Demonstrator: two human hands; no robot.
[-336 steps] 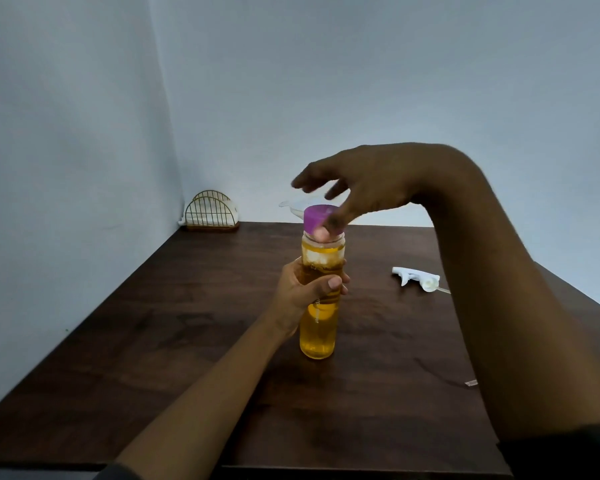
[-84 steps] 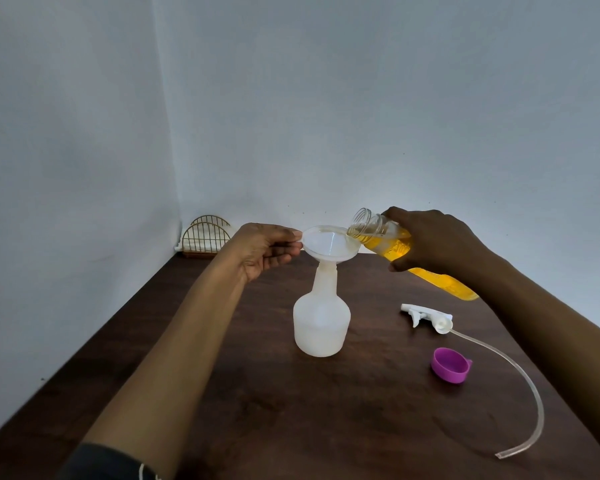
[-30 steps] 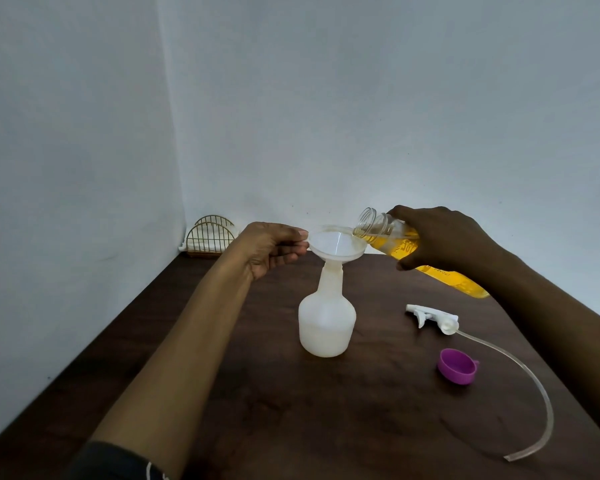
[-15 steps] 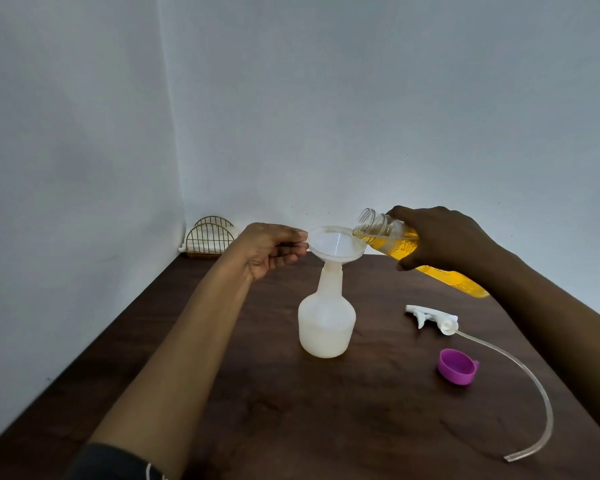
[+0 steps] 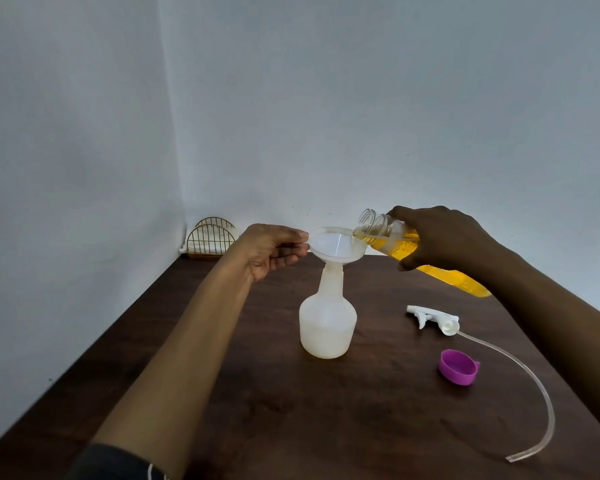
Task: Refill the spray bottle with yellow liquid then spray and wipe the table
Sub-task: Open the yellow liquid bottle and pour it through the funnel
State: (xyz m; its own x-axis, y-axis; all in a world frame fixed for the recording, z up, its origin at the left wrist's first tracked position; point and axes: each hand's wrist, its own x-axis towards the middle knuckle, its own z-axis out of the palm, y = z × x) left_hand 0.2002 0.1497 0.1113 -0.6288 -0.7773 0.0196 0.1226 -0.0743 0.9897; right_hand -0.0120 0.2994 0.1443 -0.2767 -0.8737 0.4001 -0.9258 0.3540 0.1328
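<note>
Your right hand [image 5: 444,239] is closed around the bottle of yellow liquid [image 5: 409,249], tilted with its open mouth at the rim of the funnel [image 5: 333,245]. Your left hand [image 5: 267,247] pinches the funnel's left edge with the fingertips. The funnel sits in the neck of the white spray bottle [image 5: 327,323], which stands upright near the middle of the table [image 5: 361,427].

Compared with half a second ago almost nothing has changed: both hands keep the same hold and the tilt is the same (whether liquid is flowing I cannot tell).

On the dark wooden table, toward its right edge, lie the spray head [image 5: 433,318] with its curved tube [image 5: 537,403] and the purple cap [image 5: 458,367]. A wire holder [image 5: 210,240] stands in the far left corner, against the pale walls.
</note>
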